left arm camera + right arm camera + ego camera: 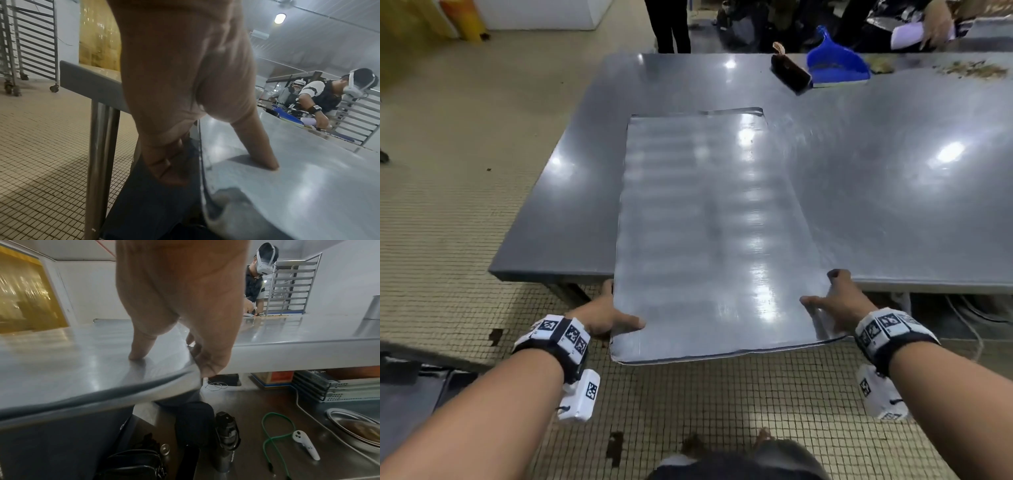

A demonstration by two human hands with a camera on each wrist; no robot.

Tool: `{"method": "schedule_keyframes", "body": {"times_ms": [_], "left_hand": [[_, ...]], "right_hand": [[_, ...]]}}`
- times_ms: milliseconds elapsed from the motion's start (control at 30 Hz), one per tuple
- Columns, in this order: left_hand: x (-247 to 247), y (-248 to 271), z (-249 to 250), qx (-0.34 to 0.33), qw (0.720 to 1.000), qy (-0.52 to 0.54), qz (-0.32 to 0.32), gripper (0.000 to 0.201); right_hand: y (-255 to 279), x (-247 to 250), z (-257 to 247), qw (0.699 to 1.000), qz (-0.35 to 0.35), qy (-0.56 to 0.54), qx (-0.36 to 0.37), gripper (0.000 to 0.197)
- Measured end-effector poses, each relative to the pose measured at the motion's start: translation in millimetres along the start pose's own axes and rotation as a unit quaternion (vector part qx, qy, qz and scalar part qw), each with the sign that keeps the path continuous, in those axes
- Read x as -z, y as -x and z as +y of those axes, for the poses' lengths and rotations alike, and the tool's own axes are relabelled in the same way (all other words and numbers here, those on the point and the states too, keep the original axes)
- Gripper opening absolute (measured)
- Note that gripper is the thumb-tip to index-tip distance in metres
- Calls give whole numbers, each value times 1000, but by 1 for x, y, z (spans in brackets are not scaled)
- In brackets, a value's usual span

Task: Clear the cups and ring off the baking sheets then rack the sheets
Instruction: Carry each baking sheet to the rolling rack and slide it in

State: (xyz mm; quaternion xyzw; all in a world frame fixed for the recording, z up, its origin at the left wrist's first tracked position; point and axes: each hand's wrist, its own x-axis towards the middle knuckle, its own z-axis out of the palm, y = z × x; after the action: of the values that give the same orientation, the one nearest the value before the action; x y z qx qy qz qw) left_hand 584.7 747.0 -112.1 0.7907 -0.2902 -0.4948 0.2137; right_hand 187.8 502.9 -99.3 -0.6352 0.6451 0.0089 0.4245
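Both hands, the left hand (604,317) and right hand (839,305), pinch the bare baking sheet (709,222) at its near corners (thumbs on top, fingers (164,164) beneath), its long axis running up-frame across the counter (893,178).

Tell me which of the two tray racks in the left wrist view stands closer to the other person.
The rack on the right, directly behind the person in the headset. The other rack stands far left on wheels across the tiled floor, with nobody near it.
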Motion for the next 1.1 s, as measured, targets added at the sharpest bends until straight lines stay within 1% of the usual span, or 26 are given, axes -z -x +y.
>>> {"method": "schedule_keyframes", "body": {"times_ms": [33, 67, 100, 133, 167, 233, 267, 300, 333, 367, 400, 467, 500, 567, 600, 800, 867, 933, 967, 1067, 1100], "left_hand": [[-1, 2, -5, -1, 1000, -5, -14, 161], [-1, 4, -10, -1, 999, -8, -31, 164], [-1, 7, -14, -4, 999, -12, -49, 162], [-2, 9, -21, -7, 998, -11, -64, 156], [-3, 12, -25, -11, 997, -5, -78, 151], [-3, 20, -33, -25, 994, 33, -98, 139], [-2, 21, -37, -31, 994, 59, -91, 131], [-1, 23, -38, -37, 993, 86, -66, 122], [-1, 22, -39, -37, 993, 112, -29, 111], [-1, 23, -36, -40, 991, 125, 9, 99], [-2, 21, -33, -43, 990, 130, 45, 82], [-10, 18, -25, -51, 983, 125, 122, 44], [-14, 15, -21, -55, 978, 126, 159, 35], [-23, 8, -15, -58, 969, 122, 208, 33], [-26, 5, -15, -56, 967, 122, 219, 34], [-36, 0, -15, -61, 967, 105, 225, 39], [-39, 4, -14, -61, 968, 101, 223, 36], [-47, 9, -14, -46, 968, 101, 226, 31], [-55, 12, -13, -41, 966, 104, 232, 29], [-78, 22, -5, -34, 956, 123, 265, 22], [-86, 24, -1, -32, 952, 133, 272, 22]], "right_hand": [[4, 2, 3, 1000, -18, 0, -3, 94], [10, 4, 5, 999, -35, 1, -5, 96], [16, 6, 8, 999, -52, 2, -4, 96], [22, 7, 10, 997, -72, 4, 1, 94], [26, 8, 13, 995, -96, 13, 6, 89], [34, 9, 17, 987, -158, 30, 16, 73], [36, 9, 19, 983, -181, 18, 23, 65], [35, 9, 19, 982, -188, -7, 29, 59], [34, 7, 19, 984, -172, -36, 36, 54], [32, 5, 17, 989, -129, -50, 44, 50], [28, 1, 15, 995, -70, -52, 53, 49], [18, -7, 13, 996, 36, -50, 62, 50], [14, -12, 14, 995, 66, -44, 57, 52], [8, -20, 15, 995, 79, -27, 55, 57], [7, -22, 16, 995, 75, -22, 56, 57], [8, -29, 19, 995, 43, -55, 73, 57], [4, -29, 25, 994, 45, -64, 79, 58], [0, -25, 32, 992, 49, -74, 91, 57], [-2, -21, 36, 991, 50, -74, 96, 57], [-7, -1, 46, 993, 28, -60, 100, 65], [-9, 9, 48, 993, 22, -51, 103, 64]]}}
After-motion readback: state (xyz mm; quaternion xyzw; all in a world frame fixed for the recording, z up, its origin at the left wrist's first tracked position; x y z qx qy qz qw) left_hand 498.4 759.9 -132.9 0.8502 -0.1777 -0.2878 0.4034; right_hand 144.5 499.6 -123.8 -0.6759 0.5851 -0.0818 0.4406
